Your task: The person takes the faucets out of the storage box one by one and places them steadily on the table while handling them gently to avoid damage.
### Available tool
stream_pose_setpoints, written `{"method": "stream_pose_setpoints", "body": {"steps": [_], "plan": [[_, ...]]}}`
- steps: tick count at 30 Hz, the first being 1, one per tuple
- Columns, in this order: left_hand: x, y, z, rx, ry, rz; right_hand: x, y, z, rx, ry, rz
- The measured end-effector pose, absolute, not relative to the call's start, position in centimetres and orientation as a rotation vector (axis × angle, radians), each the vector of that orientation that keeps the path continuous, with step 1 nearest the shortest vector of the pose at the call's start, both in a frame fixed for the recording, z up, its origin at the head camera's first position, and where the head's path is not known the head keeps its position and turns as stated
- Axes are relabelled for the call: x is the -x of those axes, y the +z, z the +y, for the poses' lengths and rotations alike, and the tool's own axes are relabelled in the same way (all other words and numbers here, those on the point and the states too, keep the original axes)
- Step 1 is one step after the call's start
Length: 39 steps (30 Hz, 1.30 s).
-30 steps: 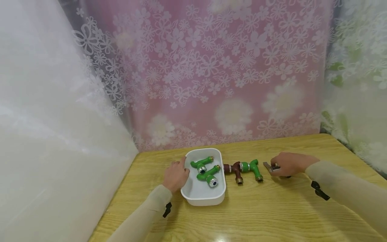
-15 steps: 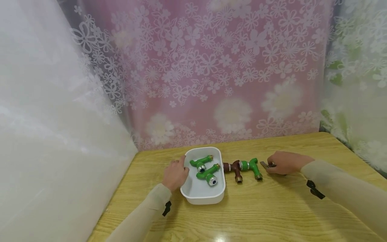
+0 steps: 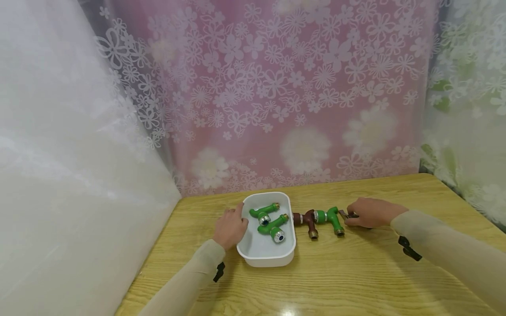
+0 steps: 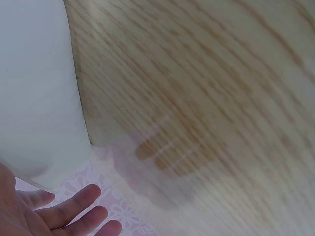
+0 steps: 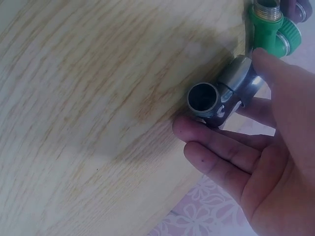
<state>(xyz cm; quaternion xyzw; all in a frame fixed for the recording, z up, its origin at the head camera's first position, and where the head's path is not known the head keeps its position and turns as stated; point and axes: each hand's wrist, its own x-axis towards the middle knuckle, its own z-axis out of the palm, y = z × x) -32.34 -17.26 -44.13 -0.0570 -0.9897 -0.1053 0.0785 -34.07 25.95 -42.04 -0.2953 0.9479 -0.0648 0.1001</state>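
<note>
My left hand (image 3: pixel 230 229) rests at the left rim of a white plastic basin (image 3: pixel 265 262). In the left wrist view its fingers (image 4: pixel 74 209) are loosely extended beside the basin wall. Inside the basin lie two green taps, one (image 3: pixel 264 214) behind the other (image 3: pixel 272 230). My right hand (image 3: pixel 371 212) pinches a dark metal tap (image 5: pixel 224 93) low over the table, its threaded round mouth facing the right wrist camera. Just left of that tap lies a green tap (image 3: pixel 331 219) with a brass end. A brown tap (image 3: pixel 309 221) lies between it and the basin.
The wood-grain table (image 3: pixel 328 281) has a back edge against a pink floral curtain (image 3: pixel 292 96). A whitish sheet (image 3: pixel 79 175) hangs along the left side, and a pale leafy curtain (image 3: pixel 466 131) on the right.
My right hand has moved a little to the left with the metal tap, closer to the green tap on the table. The left hand stays at the basin.
</note>
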Motion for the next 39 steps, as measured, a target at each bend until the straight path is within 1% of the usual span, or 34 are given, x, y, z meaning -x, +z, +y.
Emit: {"method": "stream_pose_setpoints", "body": {"steps": [16,39], "plan": [[32.33,-44.04,-17.26,0.171,-0.306,-2.956,34.21,-42.28,25.49,0.919,-0.230,2.814],[32.19,-43.87,-17.16,0.157,-0.312,-2.976,34.44,-42.61,26.32,0.864,-0.236,2.797]]}}
